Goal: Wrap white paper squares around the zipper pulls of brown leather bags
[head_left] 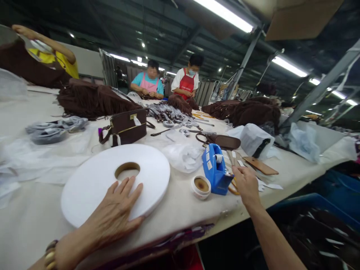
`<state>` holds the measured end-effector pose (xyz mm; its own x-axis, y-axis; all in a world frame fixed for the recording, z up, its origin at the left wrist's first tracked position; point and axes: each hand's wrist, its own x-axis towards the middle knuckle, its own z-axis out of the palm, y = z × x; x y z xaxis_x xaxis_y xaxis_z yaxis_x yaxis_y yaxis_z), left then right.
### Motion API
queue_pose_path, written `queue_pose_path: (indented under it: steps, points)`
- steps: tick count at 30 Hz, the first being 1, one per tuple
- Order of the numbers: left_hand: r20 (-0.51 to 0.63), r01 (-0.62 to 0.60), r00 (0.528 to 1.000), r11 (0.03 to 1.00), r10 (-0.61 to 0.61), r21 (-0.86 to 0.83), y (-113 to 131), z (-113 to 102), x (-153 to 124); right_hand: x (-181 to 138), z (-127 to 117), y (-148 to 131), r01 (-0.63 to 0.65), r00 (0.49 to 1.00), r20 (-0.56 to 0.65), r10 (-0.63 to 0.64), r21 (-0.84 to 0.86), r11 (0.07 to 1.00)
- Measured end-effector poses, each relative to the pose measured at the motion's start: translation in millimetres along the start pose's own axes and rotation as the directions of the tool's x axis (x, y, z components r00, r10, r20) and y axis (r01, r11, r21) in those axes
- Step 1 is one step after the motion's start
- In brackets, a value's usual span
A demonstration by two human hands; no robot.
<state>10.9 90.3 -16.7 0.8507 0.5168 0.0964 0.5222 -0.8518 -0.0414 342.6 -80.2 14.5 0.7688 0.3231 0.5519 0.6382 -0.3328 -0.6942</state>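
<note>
My left hand (119,204) lies with fingers spread on a big flat white roll (149,165), beside the hole in its middle. My right hand (247,183) is closed, fingertips together, just right of the cutting edge of a blue tape dispenser (213,172). Whatever is between those fingertips is too small to make out. A small tape roll (200,187) lies on the table left of the dispenser. Orange-handled scissors (234,187) are partly hidden behind my right hand. A phone (261,165) rests beyond that hand, among pale strips.
A dark brown handbag (128,127) stands behind the white roll. Wrapped straps (57,129) lie at left, and brown fringed pieces (95,99) are heaped farther back. A brown pouch (223,141) sits behind the dispenser. Several co-workers are across the table (174,204). A blue bin (317,204) stands at right.
</note>
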Motion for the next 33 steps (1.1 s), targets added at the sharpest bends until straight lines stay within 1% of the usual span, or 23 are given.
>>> queue_pose_path:
  steps: [3,5,9,13,15,17,20,21,23,25,27,30,33]
  points:
    - [0.013,0.020,1.000,1.000,-0.020,0.009,-0.2,1.0,0.3,17.5,9.4,9.5,-0.143,0.976,0.170,0.134,0.042,0.989]
    - [0.026,0.038,0.999,0.999,-0.038,0.005,0.7,-0.2,-0.7,17.5,16.4,10.1,-0.212,0.957,0.224,0.187,0.093,0.973]
    - [0.082,0.055,0.995,0.998,-0.051,-0.043,5.8,-8.4,-3.6,16.9,24.1,8.1,-0.289,0.937,0.263,0.231,0.208,0.934]
    - [0.136,0.086,0.988,0.994,-0.076,-0.071,11.1,-18.0,-2.7,23.2,27.9,5.9,-0.365,0.925,0.222,0.309,0.285,0.886]
    - [0.146,0.099,0.985,0.992,-0.088,-0.072,11.8,-19.5,-2.0,18.9,23.5,3.9,-0.358,0.932,0.180,0.316,0.311,0.880]
    - [0.136,0.090,0.987,0.993,-0.079,-0.075,10.7,-17.7,-1.8,5.2,13.1,3.3,-0.318,0.948,0.129,0.292,0.314,0.894]
    - [0.093,0.058,0.994,0.996,-0.052,-0.063,7.1,-11.3,-2.0,-29.1,-7.1,6.4,-0.195,0.981,0.074,0.181,0.309,0.931]
    - [0.079,0.049,0.996,0.997,-0.044,-0.055,5.9,-9.4,-2.0,-41.5,-12.7,8.1,-0.164,0.986,0.068,0.150,0.315,0.935]
    - [0.067,0.043,0.997,0.999,-0.041,-0.031,4.1,-6.9,-1.7,-62.8,-19.1,11.2,-0.190,0.981,0.104,0.165,0.320,0.928]
    - [0.067,0.048,0.997,0.999,-0.047,-0.007,2.8,-6.0,-1.0,-76.2,-18.9,14.2,-0.258,0.962,0.178,0.209,0.320,0.912]
    - [0.066,0.044,0.997,0.999,-0.045,0.010,1.9,-5.9,-0.4,-81.2,-14.3,17.5,-0.292,0.947,0.226,0.227,0.319,0.901]
    - [0.044,0.022,0.999,1.000,-0.023,0.020,0.6,-5.6,-0.2,-80.5,-6.5,25.7,-0.284,0.948,0.234,0.217,0.308,0.908]
    - [0.027,0.013,1.000,1.000,-0.013,0.006,-0.3,-4.8,-0.3,-82.0,-5.5,39.8,-0.235,0.960,0.211,0.184,0.255,0.938]
